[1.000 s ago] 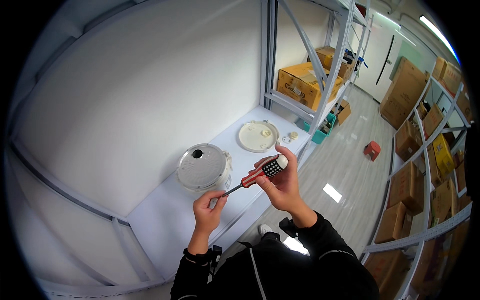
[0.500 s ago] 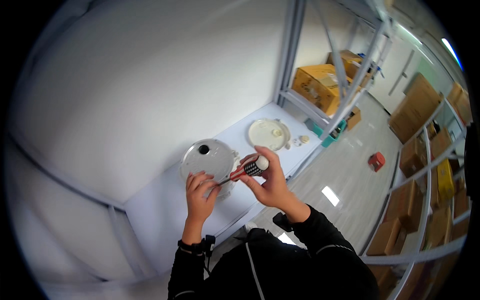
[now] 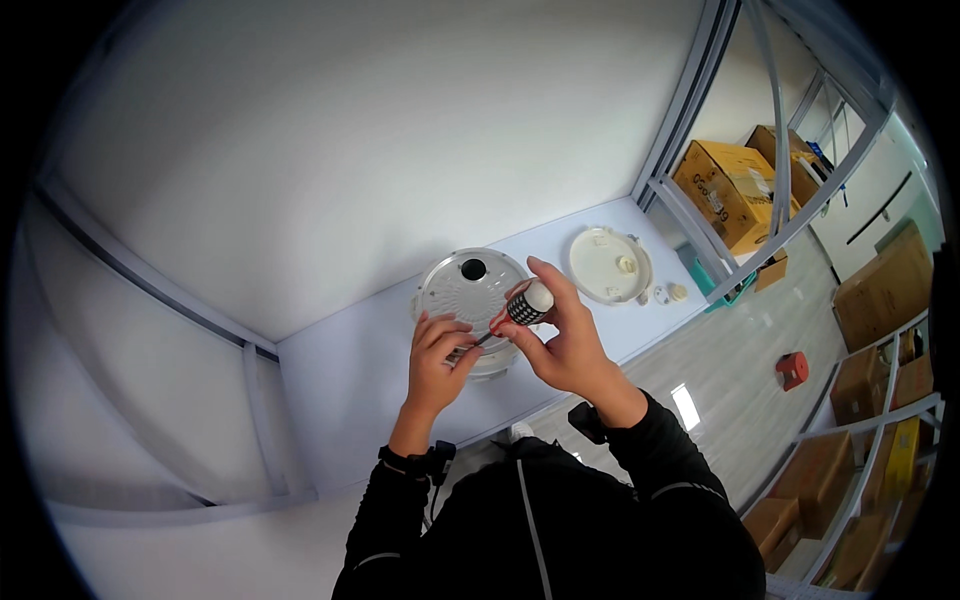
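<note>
A screwdriver (image 3: 528, 301) with a red, black and white handle is in my right hand (image 3: 575, 345), its fingers and thumb wrapped round the handle. Its thin shaft slants down and left toward the near rim of a round silver metal lid (image 3: 455, 287), which has a black round spot near its far edge. My left hand (image 3: 436, 370) is beside the screwdriver's tip, fingers bent over the lid's near left rim and thumb close to the shaft. What those fingertips pinch is hidden. Beneath the lid shows part of a pale body.
On the white table (image 3: 345, 375), a round cream cover (image 3: 594, 268) lies to the right, with a small cream cap (image 3: 678, 292) beside it. Metal posts (image 3: 690, 95) frame the table. Beyond stand cardboard boxes (image 3: 735, 195), a teal bin (image 3: 735, 290), a red stool (image 3: 792, 370) and shelving with cartons.
The view has turned, so table and hands appear farther right. My right hand still holds the screwdriver at the lid's near rim, with my left hand beside its tip.
</note>
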Demonstrator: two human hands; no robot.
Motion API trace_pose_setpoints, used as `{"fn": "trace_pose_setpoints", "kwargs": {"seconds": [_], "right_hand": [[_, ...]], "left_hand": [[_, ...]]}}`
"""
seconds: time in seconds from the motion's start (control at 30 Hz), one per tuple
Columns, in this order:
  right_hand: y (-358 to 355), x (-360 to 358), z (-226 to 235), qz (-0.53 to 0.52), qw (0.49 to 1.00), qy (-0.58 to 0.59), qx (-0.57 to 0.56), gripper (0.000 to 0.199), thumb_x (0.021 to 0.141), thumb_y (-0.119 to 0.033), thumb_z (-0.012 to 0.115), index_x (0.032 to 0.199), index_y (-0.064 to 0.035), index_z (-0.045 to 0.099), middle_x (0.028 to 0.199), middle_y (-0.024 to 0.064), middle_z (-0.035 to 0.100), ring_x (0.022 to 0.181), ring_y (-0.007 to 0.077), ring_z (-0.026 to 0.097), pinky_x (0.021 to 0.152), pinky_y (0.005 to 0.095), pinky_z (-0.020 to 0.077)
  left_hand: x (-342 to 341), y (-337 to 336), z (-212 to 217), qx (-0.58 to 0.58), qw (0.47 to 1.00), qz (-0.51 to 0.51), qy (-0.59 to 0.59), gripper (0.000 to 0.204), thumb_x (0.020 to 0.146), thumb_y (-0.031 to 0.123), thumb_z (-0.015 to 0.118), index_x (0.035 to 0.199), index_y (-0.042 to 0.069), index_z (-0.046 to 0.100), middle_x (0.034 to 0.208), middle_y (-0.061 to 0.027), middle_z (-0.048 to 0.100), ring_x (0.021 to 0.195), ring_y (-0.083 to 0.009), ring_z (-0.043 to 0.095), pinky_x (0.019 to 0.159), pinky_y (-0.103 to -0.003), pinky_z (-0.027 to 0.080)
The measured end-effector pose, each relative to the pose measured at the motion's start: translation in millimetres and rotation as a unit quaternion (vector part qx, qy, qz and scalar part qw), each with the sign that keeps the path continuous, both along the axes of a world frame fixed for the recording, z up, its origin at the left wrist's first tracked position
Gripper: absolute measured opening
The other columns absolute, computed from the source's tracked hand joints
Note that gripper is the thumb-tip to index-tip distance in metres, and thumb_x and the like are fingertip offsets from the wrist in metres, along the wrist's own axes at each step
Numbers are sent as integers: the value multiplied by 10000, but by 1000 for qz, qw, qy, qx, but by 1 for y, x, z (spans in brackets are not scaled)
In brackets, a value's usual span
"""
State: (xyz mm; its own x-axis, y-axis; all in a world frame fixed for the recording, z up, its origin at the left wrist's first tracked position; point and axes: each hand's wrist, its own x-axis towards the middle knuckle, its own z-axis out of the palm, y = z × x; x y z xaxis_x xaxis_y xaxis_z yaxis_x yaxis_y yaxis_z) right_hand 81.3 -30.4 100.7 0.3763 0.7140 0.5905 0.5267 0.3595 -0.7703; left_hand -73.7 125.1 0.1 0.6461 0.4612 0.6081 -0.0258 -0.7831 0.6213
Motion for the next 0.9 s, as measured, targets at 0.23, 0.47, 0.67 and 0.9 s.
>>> {"fn": "trace_pose_setpoints", "kwargs": {"seconds": [0.23,0.47,0.67,0.9], "right_hand": [[18,-4,9,40,998,-31,-41,799,927,-2,779,1591,-31,336,1210,172,657,1040,237,734,905,385,620],[32,-11,15,54,991,-90,-78,770,899,-51,818,1555,-17,416,1403,225,620,1028,314,739,823,366,624],[37,-10,15,51,984,-147,-82,779,877,-69,836,1550,-40,444,1431,235,600,1015,359,731,781,375,624],[41,-14,20,10,968,-242,-71,826,836,-187,885,1550,-87,480,1114,145,673,785,278,686,659,358,566]], "left_hand": [[-11,5,-13,4,999,43,-19,195,775,158,883,891,93,741,1061,-34,727,1190,-329,649,1188,-568,352],[-19,5,-25,-25,998,54,-38,211,769,138,892,907,71,747,1070,-34,738,1228,-344,643,1151,-576,404],[-20,7,-31,-32,998,39,-46,244,744,118,909,944,67,779,1086,-43,749,1251,-353,636,1094,-521,479],[-21,9,-30,-33,998,33,-41,254,713,71,908,924,58,768,1051,-62,747,1241,-344,631,1064,-482,502]]}}
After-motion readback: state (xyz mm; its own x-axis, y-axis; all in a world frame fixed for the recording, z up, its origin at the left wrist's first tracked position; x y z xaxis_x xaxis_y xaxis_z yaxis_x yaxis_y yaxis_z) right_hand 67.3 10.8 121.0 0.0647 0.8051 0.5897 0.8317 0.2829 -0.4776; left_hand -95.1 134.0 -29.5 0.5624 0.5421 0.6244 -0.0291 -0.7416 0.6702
